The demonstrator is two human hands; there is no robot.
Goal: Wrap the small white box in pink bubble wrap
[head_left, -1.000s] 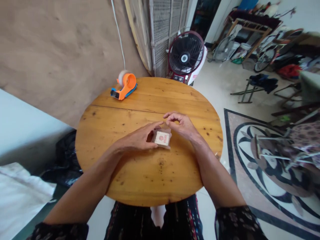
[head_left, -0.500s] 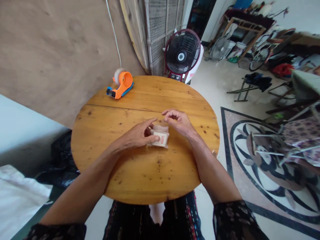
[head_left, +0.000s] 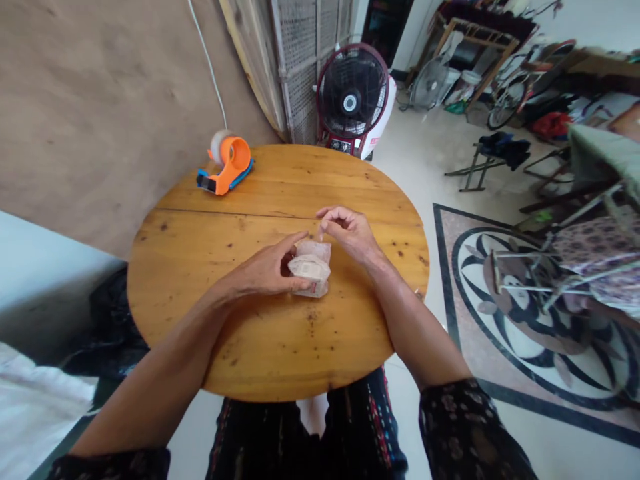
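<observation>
A small pale packet in clear plastic wrap, with red print on its front side, stands near the middle of the round wooden table. My left hand grips it from the left, thumb at the front and fingers behind. Clear wrap stands up at the packet's back edge. Just above and to the right, my right hand has thumb and forefinger pinched together, with a thin bit of clear film showing below the fingertips.
An orange and blue tape dispenser lies at the table's back left. Behind the table is a dark red fan. A wooden board leans at the left, and a folding stool stands on the floor at the right.
The packet's printed face has tipped toward me, and pale wrap now shows on top. My right thumb and forefinger have closed on film. The whole view has shifted slightly.
</observation>
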